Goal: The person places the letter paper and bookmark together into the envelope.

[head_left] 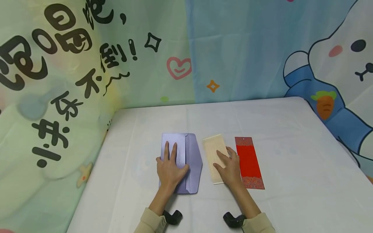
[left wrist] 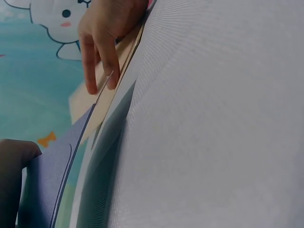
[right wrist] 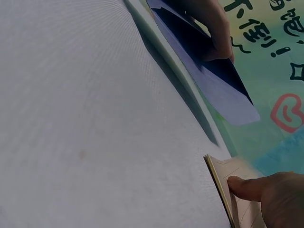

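Note:
My left hand (head_left: 172,171) lies across a purple envelope (head_left: 193,161), its fingers spread and pointing away from me. The envelope's pointed flap extends to the right, and in the left wrist view its near edge stands a little off the table. My right hand (head_left: 231,168) holds a thin stack of cream paper (head_left: 212,153) at its right side. Thumb and forefinger rest on the face of the stack while the other fingers bend at its right edge, partly hidden. Several layers show along the edge of the stack in the right wrist view.
A narrow red packet (head_left: 249,158) with patterned ends lies just right of the right hand. White cloth (head_left: 291,161) covers the table. Printed curtains (head_left: 242,51) hang behind and along the left side. Black wrist mounts (head_left: 233,220) sit at both cuffs.

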Motion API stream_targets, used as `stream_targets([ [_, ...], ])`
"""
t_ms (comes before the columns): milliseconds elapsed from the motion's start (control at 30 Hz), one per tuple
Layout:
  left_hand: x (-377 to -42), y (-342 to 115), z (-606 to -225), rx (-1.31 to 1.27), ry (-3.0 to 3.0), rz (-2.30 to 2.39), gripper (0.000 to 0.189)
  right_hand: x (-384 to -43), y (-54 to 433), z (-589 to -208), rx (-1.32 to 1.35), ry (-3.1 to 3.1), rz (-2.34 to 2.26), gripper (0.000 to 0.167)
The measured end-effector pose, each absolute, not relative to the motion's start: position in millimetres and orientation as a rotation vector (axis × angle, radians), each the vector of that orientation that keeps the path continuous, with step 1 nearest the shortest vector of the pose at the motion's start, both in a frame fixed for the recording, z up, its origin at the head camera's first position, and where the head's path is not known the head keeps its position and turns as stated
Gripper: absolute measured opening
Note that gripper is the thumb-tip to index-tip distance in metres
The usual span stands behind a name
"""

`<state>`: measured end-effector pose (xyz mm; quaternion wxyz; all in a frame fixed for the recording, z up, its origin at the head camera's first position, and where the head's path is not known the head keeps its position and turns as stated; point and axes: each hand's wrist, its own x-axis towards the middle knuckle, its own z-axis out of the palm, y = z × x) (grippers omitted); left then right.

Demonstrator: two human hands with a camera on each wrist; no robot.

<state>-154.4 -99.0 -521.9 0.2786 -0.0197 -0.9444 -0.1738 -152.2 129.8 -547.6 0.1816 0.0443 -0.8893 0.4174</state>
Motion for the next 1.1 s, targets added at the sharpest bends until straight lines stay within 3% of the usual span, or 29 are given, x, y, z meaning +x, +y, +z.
stream_targets([
  [167,-155,-99,-522,-0.061,-2.526,-0.458,0.085,-151,130,-544,0.059,-2.526,1.238,0.052],
  [400,-157,-99,-527,-0.076,-2.529,-0.464,0.082,-149,138,-532,-0.098,-2.452,1.526,0.036],
  [533,-160,-99,-524,-0.06,-2.583,-0.49,0.082,-148,144,-514,-0.192,-2.39,1.676,0.035],
  [867,-164,-89,-517,-0.059,-2.615,-0.533,0.084,-141,135,-497,0.09,-2.439,1.93,0.05],
  [1100,-162,-85,-512,-0.056,-2.606,-0.534,0.085,-136,126,-500,0.08,-2.481,1.934,0.049],
])
